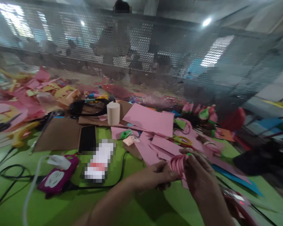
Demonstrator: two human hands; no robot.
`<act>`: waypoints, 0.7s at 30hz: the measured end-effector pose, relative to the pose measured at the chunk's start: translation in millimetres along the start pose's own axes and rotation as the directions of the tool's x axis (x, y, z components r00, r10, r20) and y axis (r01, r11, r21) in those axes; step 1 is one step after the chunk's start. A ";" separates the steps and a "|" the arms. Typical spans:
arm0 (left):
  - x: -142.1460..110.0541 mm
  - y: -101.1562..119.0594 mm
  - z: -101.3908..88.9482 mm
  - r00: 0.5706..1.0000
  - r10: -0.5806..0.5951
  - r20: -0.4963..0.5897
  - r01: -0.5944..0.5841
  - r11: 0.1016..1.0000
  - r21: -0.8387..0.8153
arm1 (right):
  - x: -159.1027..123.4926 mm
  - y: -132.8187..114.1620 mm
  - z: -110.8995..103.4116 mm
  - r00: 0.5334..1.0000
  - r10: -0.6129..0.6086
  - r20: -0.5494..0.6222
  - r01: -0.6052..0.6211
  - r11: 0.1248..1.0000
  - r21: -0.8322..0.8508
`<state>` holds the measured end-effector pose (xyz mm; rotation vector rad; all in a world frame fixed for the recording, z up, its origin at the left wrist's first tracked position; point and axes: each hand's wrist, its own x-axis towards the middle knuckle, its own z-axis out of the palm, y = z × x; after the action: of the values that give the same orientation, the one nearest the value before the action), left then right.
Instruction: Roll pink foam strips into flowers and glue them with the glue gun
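A small pink ringed piece (176, 165), looking like a coil or ribbed roll, is held between my two hands above the front of the green table. My left hand (159, 175) pinches it from the left side, thumb pressed against it. From the right, the fingers of my right hand (200, 172) close round it, with a spot of green (189, 154) showing at their tips. Just beyond my hands lie pink sheets (165, 145) and scissors with yellow and red handles (184, 141). To the right of my right wrist is a red and white tool (238, 201), partly hidden by the arm.
On the left are a purple power strip (56, 179) with cables, a lit phone (100, 161), a dark phone (87, 139) and a yellow glue gun (21, 134). A cream cylinder (113, 113) stands behind. Pink and yellow scraps (35, 84) pile up before a perforated screen (141, 62); people appear beyond it.
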<state>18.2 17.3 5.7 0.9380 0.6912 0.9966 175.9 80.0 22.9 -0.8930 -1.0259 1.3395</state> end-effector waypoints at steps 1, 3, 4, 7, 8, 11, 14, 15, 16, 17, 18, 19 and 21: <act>-1.1 0.0 1.2 1.000 -0.007 -0.002 0.007 1.000 0.000 | -1.1 0.6 -0.7 1.000 0.016 0.019 -0.016 1.000 0.020; -3.2 -0.6 2.9 1.000 0.015 -0.015 -0.015 1.000 0.004 | -2.8 2.6 -2.2 0.998 0.022 0.052 -0.026 0.996 0.081; -4.0 -1.0 3.3 0.999 0.028 -0.019 -0.028 1.000 0.006 | -3.1 4.0 -3.1 0.998 0.032 0.062 -0.037 0.995 0.097; -6.4 -1.7 3.8 0.999 0.022 -0.041 -0.021 0.999 0.026 | -3.2 8.8 -5.5 0.999 0.019 0.029 -0.022 0.994 0.111; -7.1 -1.5 4.1 0.999 0.017 -0.047 -0.015 0.999 0.034 | -3.2 10.2 -5.9 1.000 0.013 0.014 -0.014 0.994 0.110; -9.3 0.6 5.9 0.999 0.015 -0.049 -0.013 0.999 0.042 | -4.3 12.8 -4.8 1.000 0.008 0.005 -0.009 0.995 0.104; -10.5 2.9 8.1 0.999 0.005 -0.050 -0.002 0.998 0.065 | -6.0 13.9 -1.9 1.000 0.017 0.021 -0.019 0.996 0.092; -10.5 3.0 8.6 0.999 -0.003 -0.053 0.007 0.997 0.076 | -6.4 14.1 -1.1 1.000 0.020 0.020 -0.021 0.996 0.090; -10.3 2.7 8.7 0.998 -0.009 -0.057 0.014 0.996 0.084 | -6.8 14.0 -0.6 1.000 0.020 0.016 -0.021 0.996 0.090; -9.8 1.8 8.6 0.998 -0.009 -0.059 0.014 0.996 0.089 | -7.0 13.9 -0.4 1.000 0.020 0.011 -0.021 0.996 0.088; -9.1 0.6 8.3 0.998 0.000 -0.057 0.006 0.996 0.091 | -7.3 13.5 -0.5 1.000 0.020 0.005 -0.020 0.996 0.086; -8.1 -1.1 7.7 0.998 0.014 -0.055 -0.009 0.996 0.093 | -7.4 13.0 -0.7 1.000 0.022 0.003 -0.022 0.996 0.084; -5.9 -4.8 6.3 0.997 0.053 -0.053 -0.047 0.993 0.110 | -7.6 11.9 -1.8 1.000 0.022 0.005 -0.022 0.997 0.069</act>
<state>22.9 8.7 4.6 1.0299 0.7786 1.0413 174.0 73.1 10.6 -0.8520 -0.9695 1.3879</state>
